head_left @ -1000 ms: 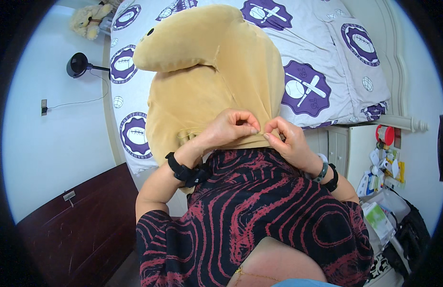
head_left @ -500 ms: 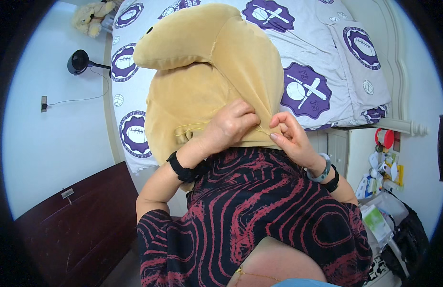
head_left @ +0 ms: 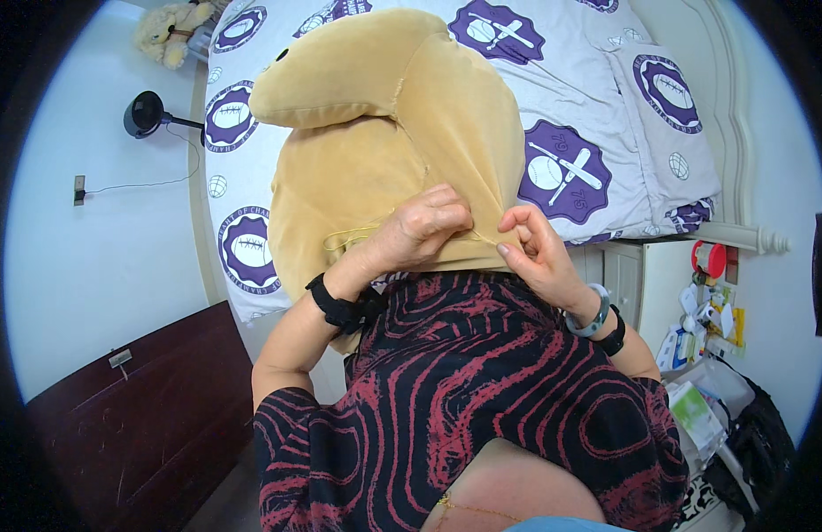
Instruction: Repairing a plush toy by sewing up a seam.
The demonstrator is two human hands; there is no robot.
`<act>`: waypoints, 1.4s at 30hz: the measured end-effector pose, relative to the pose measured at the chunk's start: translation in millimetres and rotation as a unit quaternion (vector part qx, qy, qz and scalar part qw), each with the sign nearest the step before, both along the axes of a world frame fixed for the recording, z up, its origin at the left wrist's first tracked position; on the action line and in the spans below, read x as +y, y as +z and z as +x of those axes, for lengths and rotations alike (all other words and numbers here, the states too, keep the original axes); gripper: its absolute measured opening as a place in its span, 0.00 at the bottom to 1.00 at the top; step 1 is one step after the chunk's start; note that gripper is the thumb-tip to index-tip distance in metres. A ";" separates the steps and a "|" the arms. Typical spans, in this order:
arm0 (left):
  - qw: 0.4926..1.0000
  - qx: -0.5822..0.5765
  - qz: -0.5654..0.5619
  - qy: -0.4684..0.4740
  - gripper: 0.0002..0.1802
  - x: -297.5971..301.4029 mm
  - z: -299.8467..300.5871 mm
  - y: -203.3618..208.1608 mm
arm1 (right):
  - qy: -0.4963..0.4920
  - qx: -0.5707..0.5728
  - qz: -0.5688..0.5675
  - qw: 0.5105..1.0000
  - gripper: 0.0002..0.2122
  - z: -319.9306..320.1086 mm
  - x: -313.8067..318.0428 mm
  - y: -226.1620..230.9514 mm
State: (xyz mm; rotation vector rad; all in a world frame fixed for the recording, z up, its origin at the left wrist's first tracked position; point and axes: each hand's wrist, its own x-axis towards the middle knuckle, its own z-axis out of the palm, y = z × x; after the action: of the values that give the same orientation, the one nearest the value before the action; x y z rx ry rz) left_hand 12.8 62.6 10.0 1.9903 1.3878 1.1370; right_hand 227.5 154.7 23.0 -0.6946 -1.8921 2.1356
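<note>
A big tan plush toy (head_left: 340, 177) with a black eye lies across my lap and the bed, its long head part folded to the left. Closed fingers on my left hand (head_left: 427, 223) grip a thin yellow thread, which runs taut toward the seam beside my right hand. If there is a needle, I cannot make it out. My right hand (head_left: 540, 255) pinches the plush toy's near right edge between thumb and forefinger. Loops of the yellow thread (head_left: 344, 238) lie on the plush left of my left hand, by a gathered spot partly hidden behind my forearm.
The bed's white and purple patterned sheet (head_left: 597, 84) spreads beyond the plush. A black lamp (head_left: 145, 115) stands out at the left, above a dark red wooden panel (head_left: 154, 399). To the right, a white cabinet (head_left: 655, 284) holds small items and a red-lidded container (head_left: 709, 258).
My left hand has shifted slightly left, away from my right hand, with the thread stretched between them. The right hand keeps its pinch on the plush in nearly the same place.
</note>
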 end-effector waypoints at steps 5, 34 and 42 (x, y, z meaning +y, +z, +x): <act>0.997 -0.063 -0.039 -0.004 0.03 -2.4 6.0 2.1 | 0.002 -0.011 0.075 0.997 0.10 -3.1 -0.6 -4.9; 0.903 -0.428 0.038 -0.004 0.04 -53.2 -16.2 99.6 | 0.007 0.035 0.029 0.999 0.20 -2.5 3.3 4.7; 0.911 -0.326 0.238 0.080 0.07 -156.8 -77.6 181.5 | -0.007 0.044 0.075 0.996 0.19 0.5 3.3 -1.8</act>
State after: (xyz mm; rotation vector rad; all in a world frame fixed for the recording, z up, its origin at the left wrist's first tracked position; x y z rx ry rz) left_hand -64.8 -94.2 191.5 1.5320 0.9796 2.1346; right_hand 227.9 158.0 21.2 -0.5708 -1.9702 1.9572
